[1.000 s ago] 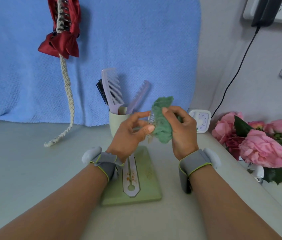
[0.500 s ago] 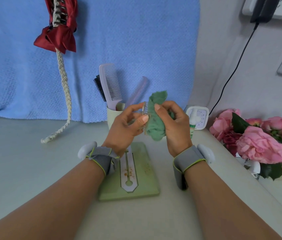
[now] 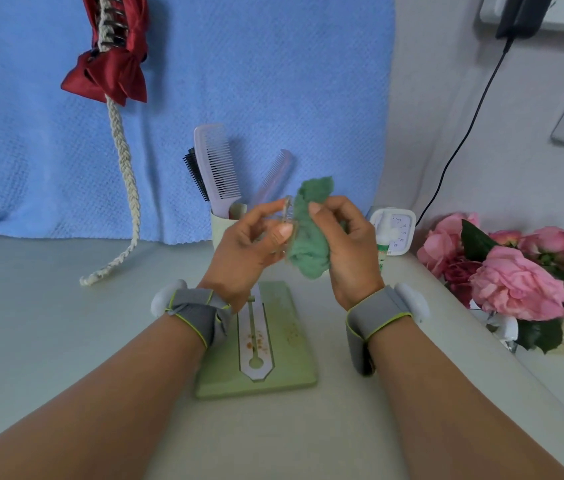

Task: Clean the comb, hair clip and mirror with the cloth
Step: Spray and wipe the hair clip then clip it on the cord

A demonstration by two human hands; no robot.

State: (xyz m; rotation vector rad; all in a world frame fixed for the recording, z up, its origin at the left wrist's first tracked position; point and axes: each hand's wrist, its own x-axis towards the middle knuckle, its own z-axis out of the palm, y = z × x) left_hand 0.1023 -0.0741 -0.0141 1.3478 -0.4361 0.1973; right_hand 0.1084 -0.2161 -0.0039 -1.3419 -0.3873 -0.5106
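My left hand (image 3: 249, 247) pinches a small clear hair clip (image 3: 288, 211) between thumb and fingers above the table's middle. My right hand (image 3: 346, 244) grips a bunched green cloth (image 3: 308, 233) and holds it against the clip. A lilac comb (image 3: 218, 164), a second pale comb (image 3: 273, 178) and a black brush (image 3: 195, 176) stand upright in a pale green cup (image 3: 221, 220) behind my hands. Flat on the table under my wrists lies a green mirror (image 3: 294, 341), back side up with its white stand.
A blue towel (image 3: 273, 81) hangs at the back, with a red bow (image 3: 111, 71) and a braided cord (image 3: 124, 188) in front of it. A white timer (image 3: 400, 230) and pink roses (image 3: 515, 278) stand at the right. A black cable (image 3: 464, 133) runs down the wall.
Both hands have risen slightly and the cloth has shifted against the clip; the view has tilted a little.
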